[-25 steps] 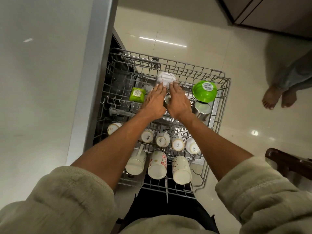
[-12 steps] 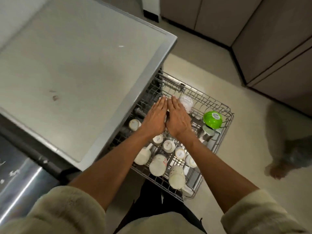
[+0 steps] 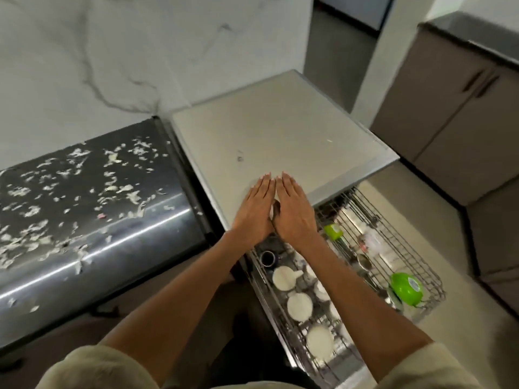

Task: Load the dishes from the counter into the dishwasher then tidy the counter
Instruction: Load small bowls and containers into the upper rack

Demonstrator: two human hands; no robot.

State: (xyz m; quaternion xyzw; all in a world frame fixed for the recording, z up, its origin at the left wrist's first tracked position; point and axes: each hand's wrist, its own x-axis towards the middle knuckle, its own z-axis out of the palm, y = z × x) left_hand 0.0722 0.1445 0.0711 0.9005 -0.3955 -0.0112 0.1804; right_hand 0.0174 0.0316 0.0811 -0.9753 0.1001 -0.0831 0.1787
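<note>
Holding both palms flat and side by side, you have your left hand (image 3: 257, 210) and right hand (image 3: 295, 210) stretched out with straight fingers, index edges touching, and nothing gripped in either. They hang over the near edge of the pale top panel (image 3: 278, 130) of the dishwasher, just above where the pulled-out wire rack (image 3: 415, 256) begins; whether the palms touch the panel cannot be told.

Look at why the rack sits as it does: it is drawn out toward you so its load can be reached from above. White cups (image 3: 299, 306) lie mouth-down or on their sides in a row along the near side, which lets water drain off them. A green bowl (image 3: 405, 287) is turned over at the outer corner for the same reason, and a small green cup (image 3: 333, 231) sits deeper in, close to your right wrist. A dark cup (image 3: 267, 258) stands at the inner edge. Blur hides the remaining pieces.

To your left the dark, glossy desk (image 3: 84, 209) is strewn with pale scraps (image 3: 118, 189), so the tidying half of your job seems undone. No dishes show on it in this view, so loading looks close to finished. Empty, flat hands suit either sliding the rack home or turning to wipe those scraps.
</note>
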